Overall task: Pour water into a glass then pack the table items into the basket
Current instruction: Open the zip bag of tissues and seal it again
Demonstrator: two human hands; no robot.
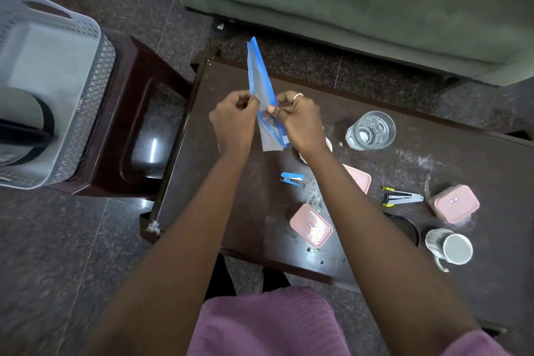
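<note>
A clear zip bag (261, 87) with a blue seal is held up on edge above the tabletop (225, 182), pinched from both sides. The left hand (235, 121) is curled, its fingers (245, 101) pressed on the bag's left face. The right hand (297, 120) is closed on the right face, thumb laid across the plastic. A glass of water (370, 130) stands just right of the right fingers. Below the fingers, toward the person, a blue staple remover (292, 178) lies flat. Further right, two pink lidded boxes (311, 224), a stapler (401, 198) and a white mug (450, 246) are spread out. Well left of the left fingers, the grey basket (92, 113) is set on a dark stool (135, 113).
</note>
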